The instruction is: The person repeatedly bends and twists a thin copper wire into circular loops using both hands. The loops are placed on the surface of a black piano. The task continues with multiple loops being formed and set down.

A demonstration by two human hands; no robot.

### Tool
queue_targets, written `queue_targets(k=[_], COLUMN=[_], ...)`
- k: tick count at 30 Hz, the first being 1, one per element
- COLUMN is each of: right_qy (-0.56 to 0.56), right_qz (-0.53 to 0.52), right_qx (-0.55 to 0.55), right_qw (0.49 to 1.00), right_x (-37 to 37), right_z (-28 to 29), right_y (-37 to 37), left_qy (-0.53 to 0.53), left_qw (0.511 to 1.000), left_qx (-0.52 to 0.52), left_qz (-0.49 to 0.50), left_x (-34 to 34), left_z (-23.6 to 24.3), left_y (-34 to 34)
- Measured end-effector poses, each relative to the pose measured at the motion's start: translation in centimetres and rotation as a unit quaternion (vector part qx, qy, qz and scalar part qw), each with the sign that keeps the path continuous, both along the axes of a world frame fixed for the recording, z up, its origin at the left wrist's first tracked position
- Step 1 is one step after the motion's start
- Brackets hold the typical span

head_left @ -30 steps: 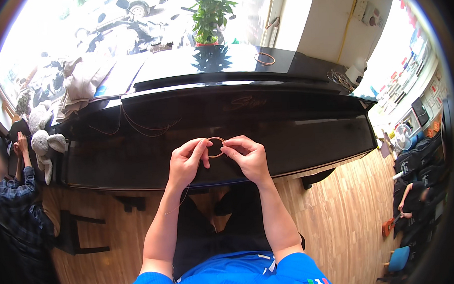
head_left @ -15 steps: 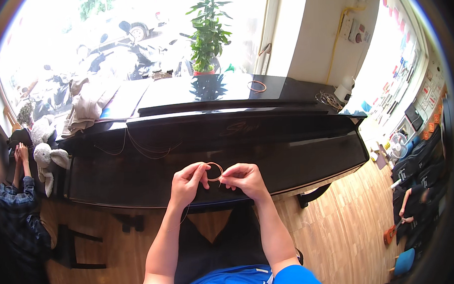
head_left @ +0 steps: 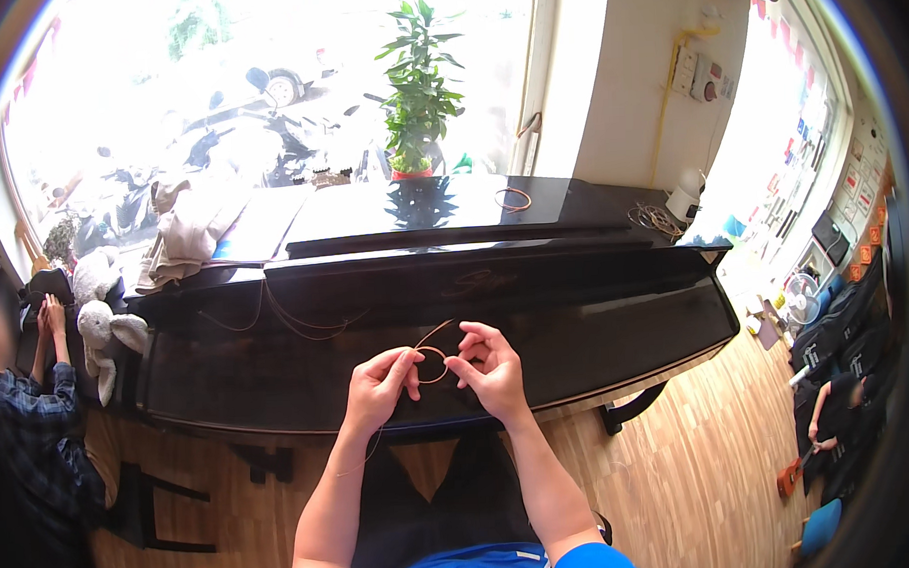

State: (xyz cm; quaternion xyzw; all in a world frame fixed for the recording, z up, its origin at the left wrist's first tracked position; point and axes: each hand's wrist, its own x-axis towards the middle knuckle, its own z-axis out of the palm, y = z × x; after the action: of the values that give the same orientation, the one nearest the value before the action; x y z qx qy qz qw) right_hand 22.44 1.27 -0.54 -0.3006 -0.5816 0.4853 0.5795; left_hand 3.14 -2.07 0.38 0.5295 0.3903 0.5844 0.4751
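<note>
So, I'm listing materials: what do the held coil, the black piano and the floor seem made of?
Coil: probably smooth metal wire, coppery; its loose end stands unsupported. Black piano: likely lacquered wood, glossy, its top mirroring the plant. Floor: wood or laminate, perhaps satin; planks show.

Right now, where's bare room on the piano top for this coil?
Bare piano top shows between papers and plant, and between the resting coil and cables. Crowded: the left end, under cloth and papers; the right end, around cables and a white device.

From coil (head_left: 434, 379): 3 o'clock past right hand (head_left: 492, 373), free over black lid (head_left: 617, 348) | 10 o'clock, strands (head_left: 326, 338) obstruct | 12 o'clock, panel (head_left: 564, 278) blocks
</note>
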Motion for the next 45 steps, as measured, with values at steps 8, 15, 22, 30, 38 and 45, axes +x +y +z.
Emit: queue_targets(k=[8,15,22,30,38,45], right_qy=[-0.208,-0.183,-0.074,-0.187,-0.027,-0.045], right_qz=[-0.158,-0.189,0.133,-0.065,0.033,-0.035], right_qx=[0.198,0.145,-0.133,0.237,-0.021,0.028], right_qw=[0.945,0.954,0.979,0.951,0.999,0.998], right_x=[0.0,0.0,1.3,-0.8,-1.6,-1.8], right_z=[0.5,1.7,3.2,1.3,0.5,0.1], right_y=[0.3,-1.2,-2.7,-0.3,-0.5,-0.5], left_qy=[0.068,0.126,0.133,-0.001,0.008,0.067], left_qw=[0.997,0.985,0.981,1.000,0.998,0.994], left_qx=[0.024,0.072,0.093,0.017,0.026,0.057], left_qz=[0.002,0.099,0.102,0.011,0.057,0.069], left_x=[0.0,1.1,1.1,-0.1,0.2,0.3], left_z=[-0.4,-0.2,-0.1,-0.9,-0.8,-0.7], left_y=[0.4,0.4,0.3,0.9,1.2,1.3])
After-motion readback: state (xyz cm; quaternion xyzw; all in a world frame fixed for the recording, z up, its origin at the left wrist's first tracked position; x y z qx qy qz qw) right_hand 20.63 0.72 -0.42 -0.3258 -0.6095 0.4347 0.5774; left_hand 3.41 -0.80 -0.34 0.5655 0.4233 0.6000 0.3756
